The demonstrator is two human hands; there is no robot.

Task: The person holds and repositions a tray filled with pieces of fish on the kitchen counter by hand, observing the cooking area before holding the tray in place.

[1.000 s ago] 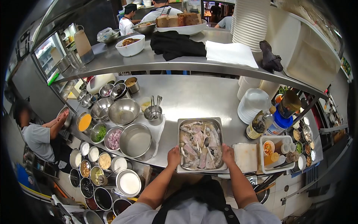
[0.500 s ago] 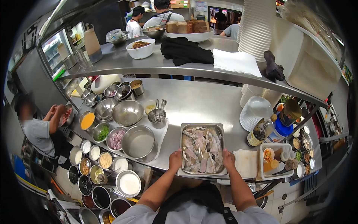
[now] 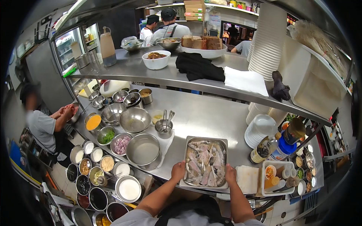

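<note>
A rectangular metal tray (image 3: 225, 146) filled with raw, greyish-pink pieces in liquid, which look like seafood, rests at the front edge of the steel counter. My left hand (image 3: 178, 171) grips its left side and my right hand (image 3: 230, 175) grips its right side, fingers closed on the rim. To the left of the tray is a large empty steel bowl (image 3: 143, 149); to its right lies a folded whitish cloth (image 3: 247, 180).
Bowls of chopped red onion (image 3: 122, 145) and greens (image 3: 108, 136) stand at the left. A bottle basket (image 3: 278, 193) and stacked plates (image 3: 260, 132) are at the right. A raised steel shelf (image 3: 151, 77) crosses behind. Another person (image 3: 45, 122) works at far left.
The view has tilted upward, so the counter and shelf appear lower in the picture. Both my hands stay on the tray, which keeps its place at the counter edge. The person at left moves their hands.
</note>
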